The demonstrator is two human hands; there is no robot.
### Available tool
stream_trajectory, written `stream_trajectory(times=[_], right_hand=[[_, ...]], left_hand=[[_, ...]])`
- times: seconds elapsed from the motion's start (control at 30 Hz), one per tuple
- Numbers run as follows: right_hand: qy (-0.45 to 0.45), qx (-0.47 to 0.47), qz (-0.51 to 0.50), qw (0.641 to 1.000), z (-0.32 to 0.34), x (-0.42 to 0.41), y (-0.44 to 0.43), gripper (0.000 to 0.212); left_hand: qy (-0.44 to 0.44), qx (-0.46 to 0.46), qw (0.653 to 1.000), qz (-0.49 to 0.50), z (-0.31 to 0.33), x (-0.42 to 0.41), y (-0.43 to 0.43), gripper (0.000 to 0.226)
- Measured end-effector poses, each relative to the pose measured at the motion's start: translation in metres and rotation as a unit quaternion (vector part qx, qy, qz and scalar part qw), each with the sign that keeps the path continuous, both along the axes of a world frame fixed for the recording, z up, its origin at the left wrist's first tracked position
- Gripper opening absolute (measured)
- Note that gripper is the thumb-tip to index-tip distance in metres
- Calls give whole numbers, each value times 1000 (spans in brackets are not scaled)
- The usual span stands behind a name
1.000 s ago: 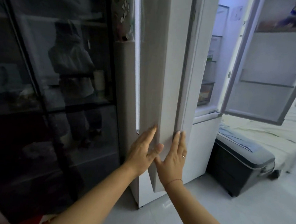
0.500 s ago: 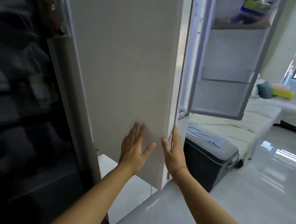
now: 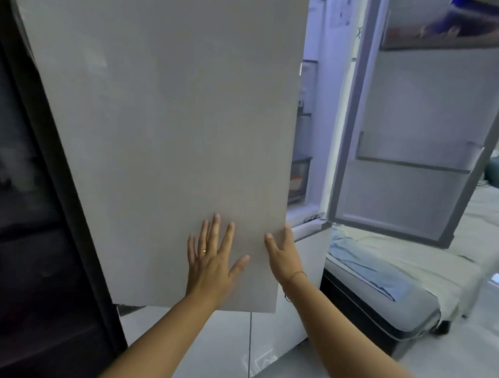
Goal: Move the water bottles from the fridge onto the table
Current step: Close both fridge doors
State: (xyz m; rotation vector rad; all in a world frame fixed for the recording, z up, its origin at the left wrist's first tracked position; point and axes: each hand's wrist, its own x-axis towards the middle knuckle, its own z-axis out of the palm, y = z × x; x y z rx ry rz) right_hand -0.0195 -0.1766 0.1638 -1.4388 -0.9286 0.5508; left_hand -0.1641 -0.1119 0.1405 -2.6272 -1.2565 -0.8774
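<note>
The fridge's left door [image 3: 174,109] is a plain grey panel that fills the middle of the head view. My left hand [image 3: 212,263] lies flat on its lower face, fingers spread, holding nothing. My right hand [image 3: 282,256] grips the door's right edge, thumb on the front and fingers wrapped behind it. The right door [image 3: 418,126] stands wide open, its shelves bare apart from a blurred item at the top. Between the doors a narrow lit strip of the fridge interior [image 3: 304,133] shows shelves and a drawer. No water bottle or table is in sight.
A dark glass-fronted cabinet [image 3: 20,202] stands against the fridge's left side. The white lower fridge drawers [image 3: 225,349] sit below the door. A grey padded box [image 3: 381,310] with a blue cloth stands at the right, before a white sofa [image 3: 481,234]. The floor is glossy tile.
The left door has swung from edge-on to face-on. My left hand now lies flat on its face and my right hand has wrapped around its edge. The view has shifted right.
</note>
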Motion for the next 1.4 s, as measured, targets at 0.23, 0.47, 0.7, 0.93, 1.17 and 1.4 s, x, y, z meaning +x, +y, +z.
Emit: stream_trajectory(times=[0.23,0.47,0.7,0.93,1.17,1.4], right_hand=[[33,1,21,999,-1,44,80,53],[16,-7,31,999,0,68,146,56],[7,-8,47,999,-3,79,190,57],[-33,-32,68,997,-3,92,219,55],[-63,-40,70,995,-7,103,230,46],[-58,-34,101,993,-12,105,233,54]], left_hand=[[50,60,995,61,-9,25,78,70],[64,113,987,96,-17,45,125,88],[95,125,978,139,-18,50,149,99],[103,124,971,177,-18,58,162,99],[104,112,967,202,-17,66,161,97],[113,62,964,231,-10,73,150,95]])
